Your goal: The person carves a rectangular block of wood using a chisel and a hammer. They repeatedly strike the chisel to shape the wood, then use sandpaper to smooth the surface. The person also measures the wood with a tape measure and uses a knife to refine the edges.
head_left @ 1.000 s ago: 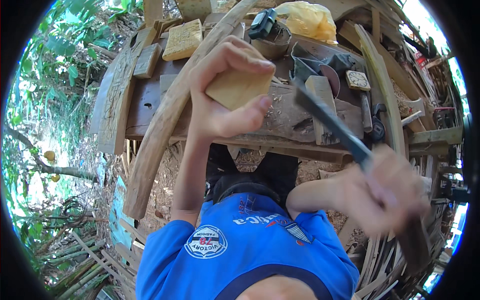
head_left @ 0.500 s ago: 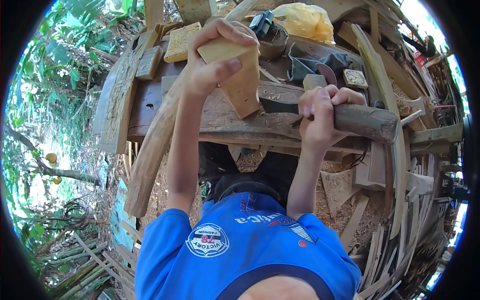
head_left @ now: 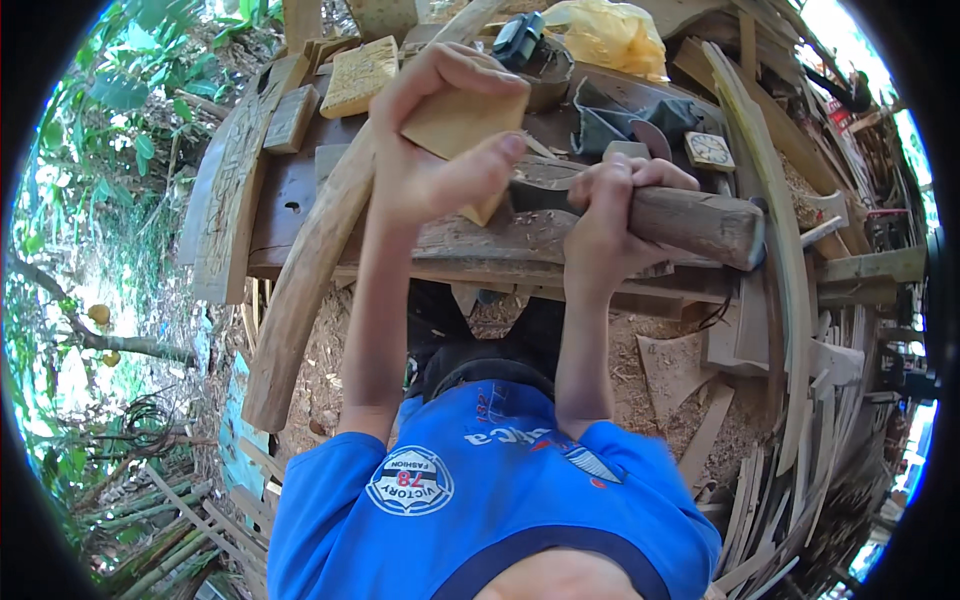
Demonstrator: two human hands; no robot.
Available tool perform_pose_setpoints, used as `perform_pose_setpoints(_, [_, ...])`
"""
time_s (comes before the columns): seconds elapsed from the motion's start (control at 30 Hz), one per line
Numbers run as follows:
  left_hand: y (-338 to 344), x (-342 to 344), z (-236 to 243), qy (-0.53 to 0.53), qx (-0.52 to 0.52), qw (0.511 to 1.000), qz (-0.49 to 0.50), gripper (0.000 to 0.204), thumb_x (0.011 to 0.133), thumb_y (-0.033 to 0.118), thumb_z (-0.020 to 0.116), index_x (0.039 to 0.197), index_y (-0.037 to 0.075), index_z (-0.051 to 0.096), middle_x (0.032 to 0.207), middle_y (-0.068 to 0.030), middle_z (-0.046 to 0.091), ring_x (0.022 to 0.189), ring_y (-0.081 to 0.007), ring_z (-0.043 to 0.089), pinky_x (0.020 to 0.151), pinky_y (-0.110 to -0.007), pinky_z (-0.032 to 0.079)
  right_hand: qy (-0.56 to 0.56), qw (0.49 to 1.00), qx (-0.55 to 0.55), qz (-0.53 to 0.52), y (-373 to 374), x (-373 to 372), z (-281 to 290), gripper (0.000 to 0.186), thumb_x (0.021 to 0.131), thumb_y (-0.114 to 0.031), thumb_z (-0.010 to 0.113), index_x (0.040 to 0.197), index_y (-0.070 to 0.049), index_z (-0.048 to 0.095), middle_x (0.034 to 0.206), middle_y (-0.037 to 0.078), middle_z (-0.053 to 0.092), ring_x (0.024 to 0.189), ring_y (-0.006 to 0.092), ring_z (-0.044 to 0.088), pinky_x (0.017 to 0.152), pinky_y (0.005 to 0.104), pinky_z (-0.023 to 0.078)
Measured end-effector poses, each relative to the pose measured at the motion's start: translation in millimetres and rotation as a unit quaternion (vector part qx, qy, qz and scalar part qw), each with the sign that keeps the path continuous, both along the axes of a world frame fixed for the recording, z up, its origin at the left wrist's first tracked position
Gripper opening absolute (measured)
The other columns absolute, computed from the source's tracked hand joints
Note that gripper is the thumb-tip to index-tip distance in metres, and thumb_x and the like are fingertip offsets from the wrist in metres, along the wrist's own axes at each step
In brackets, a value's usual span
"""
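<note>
My left hand [head_left: 414, 170] grips a pale yellow wooden block [head_left: 460, 118] upright over the bench [head_left: 300, 225], thumb across its face. My right hand [head_left: 600, 225] is closed on the thick wooden handle [head_left: 698, 222] of a bladed tool, held crosswise over the bench front. The dark blade [head_left: 537, 197] reaches left to the lower part of the block; its tip is hidden behind it. A long rough pole [head_left: 300, 310] lies slanting across the bench beside my left arm.
On the bench are carved boards [head_left: 360, 75], a small clock-patterned block [head_left: 708, 151], grey cloth [head_left: 600, 120], a yellow plastic bag [head_left: 610, 35] and a dark device [head_left: 518, 42]. Scrap wood piles [head_left: 760, 520] stand at right; foliage and bamboo fill the left.
My right hand has swung from the lower right up and left to the block, turning the tool crosswise, then shifted slightly further left. My left hand rose with the block, then lowered slightly.
</note>
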State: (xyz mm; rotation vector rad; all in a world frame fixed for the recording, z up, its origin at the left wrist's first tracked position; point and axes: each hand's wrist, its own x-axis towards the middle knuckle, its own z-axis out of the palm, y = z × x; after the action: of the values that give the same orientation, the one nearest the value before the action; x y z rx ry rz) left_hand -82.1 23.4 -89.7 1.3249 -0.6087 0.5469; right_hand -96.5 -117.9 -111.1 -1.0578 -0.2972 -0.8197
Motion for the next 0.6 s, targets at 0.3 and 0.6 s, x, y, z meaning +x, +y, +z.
perform_pose_setpoints(0.3, [30.5, 40.4, -4.2, -0.047, 0.008, 0.967, -0.249, 0.038, 0.064, 0.028, 0.065, 0.090, 0.004, 0.052, 0.084, -0.0171, 0.052, 0.077, -0.0255, 0.055, 0.067, -0.035, 0.048, -0.013, 0.991, 0.026, 0.134, -9.1, 4.1, 10.0, 0.021, 0.076, 0.012, 0.048, 0.083, -0.005, 0.037, 0.055, 0.005, 0.042, 0.042, 0.0105, 0.042, 0.038, 0.0231, 0.034])
perform_pose_setpoints(0.6, [17.1, 7.2, -4.6, -0.004, 0.040, 0.998, -0.043, 0.035, 0.056, 0.018, 0.067, 0.083, -0.001, 0.057, 0.089, -0.0126, 0.057, 0.087, -0.0207, 0.055, 0.076, -0.030, 0.043, -0.220, 0.966, 0.019, 0.137, -73.8, -41.8, 95.5, 0.012, 0.076, -0.010, 0.046, 0.066, -0.008, 0.040, 0.052, 0.004, 0.035, 0.045, 0.0108, 0.036, 0.042, 0.0242, 0.032])
